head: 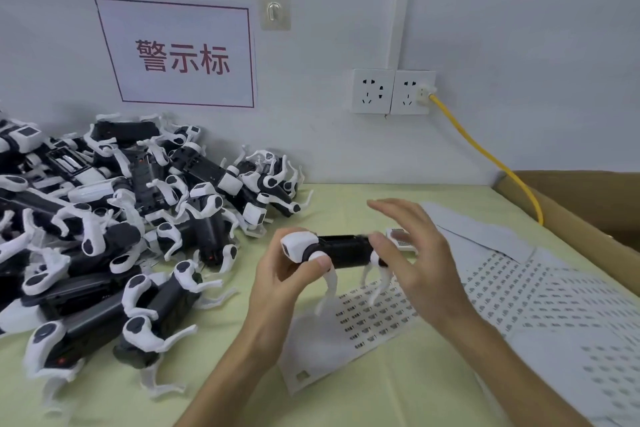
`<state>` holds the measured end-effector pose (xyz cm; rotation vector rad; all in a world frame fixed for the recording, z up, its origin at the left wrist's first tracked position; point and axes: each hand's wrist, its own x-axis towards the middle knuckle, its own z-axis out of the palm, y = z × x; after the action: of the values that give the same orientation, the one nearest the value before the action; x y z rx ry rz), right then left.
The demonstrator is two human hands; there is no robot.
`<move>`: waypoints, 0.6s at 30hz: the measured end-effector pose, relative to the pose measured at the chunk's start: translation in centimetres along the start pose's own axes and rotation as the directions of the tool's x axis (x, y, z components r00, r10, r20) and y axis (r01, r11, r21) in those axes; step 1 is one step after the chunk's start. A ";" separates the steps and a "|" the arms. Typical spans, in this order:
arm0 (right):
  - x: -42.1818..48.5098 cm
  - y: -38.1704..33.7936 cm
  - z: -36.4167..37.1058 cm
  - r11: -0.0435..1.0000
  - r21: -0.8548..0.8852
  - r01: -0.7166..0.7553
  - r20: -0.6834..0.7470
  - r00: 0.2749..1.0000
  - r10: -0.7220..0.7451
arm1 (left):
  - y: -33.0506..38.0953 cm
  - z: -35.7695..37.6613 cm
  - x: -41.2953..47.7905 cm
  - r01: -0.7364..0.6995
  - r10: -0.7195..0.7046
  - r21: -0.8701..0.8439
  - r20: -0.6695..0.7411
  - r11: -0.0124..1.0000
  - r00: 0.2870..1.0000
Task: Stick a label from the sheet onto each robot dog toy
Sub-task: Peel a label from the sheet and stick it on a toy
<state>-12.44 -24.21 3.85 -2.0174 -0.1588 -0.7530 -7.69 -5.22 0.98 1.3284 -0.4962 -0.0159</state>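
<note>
Left hand: the left hand (277, 284) grips a robot dog toy (341, 251) at its white head end, thumb across the front and fingers (320, 258) curled round it from behind.
Right hand: the right hand (412, 256) is spread wide over the toy's rear end, fingers nearly straight and fanned; the thumb tip touches the top of the black body. Motion blur makes it hard to say whether the other fingers touch anything.
Toy in hand: held level above the counter (346, 198), head to the left, white legs hanging down over the label sheet.
Label sheet: a label sheet (353, 319) lies flat on the counter under the hands, with rows of small dark labels.
Other sheets: used sheets (561, 305) with rows of empty cut-outs spread to the right.
Pile: a heap of robot dogs (114, 218) fills the left of the counter, up against the wall.
Surface: pale yellow-green counter.
Room: a white wall with a red-bordered sign (180, 52), a clear hook (274, 11), two sockets (393, 91) and a yellow cable (485, 152) running down beside a cardboard box (581, 208) at the right.
</note>
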 end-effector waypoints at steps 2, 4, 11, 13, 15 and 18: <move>0.2 0.2 -0.2 0.962 0.144 -0.230 0.218 0.956 0.196 | -0.1 0.0 -0.2 0.002 -0.001 -0.013 0.044 1.000 0.999; 0.2 0.3 -0.3 0.888 0.232 -0.396 0.406 0.869 0.281 | -0.2 0.0 -0.3 -0.006 0.007 -0.013 0.064 1.000 0.998; 0.1 -0.1 -0.4 0.835 0.356 -0.419 0.476 0.850 0.224 | 0.3 0.0 -0.5 -0.149 0.139 0.114 0.093 0.982 0.986; 0.0 -0.1 -0.3 0.878 0.320 -0.357 0.418 0.884 0.207 | 0.4 0.0 -0.9 -0.169 0.143 0.185 0.150 0.968 0.978; 0.0 -0.3 -0.2 0.907 0.274 -0.320 0.383 0.901 0.202 | 0.5 0.2 -1.2 -0.166 0.120 0.252 0.186 0.953 0.975; -0.3 -0.5 0.2 0.937 0.197 -0.290 0.380 0.903 0.200 | 0.4 0.7 -1.4 -0.177 0.119 0.283 0.213 0.943 0.970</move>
<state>-12.81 -23.69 3.96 -1.8681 -0.1911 -0.1896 -9.31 -5.34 0.93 1.5920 -0.7883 0.0581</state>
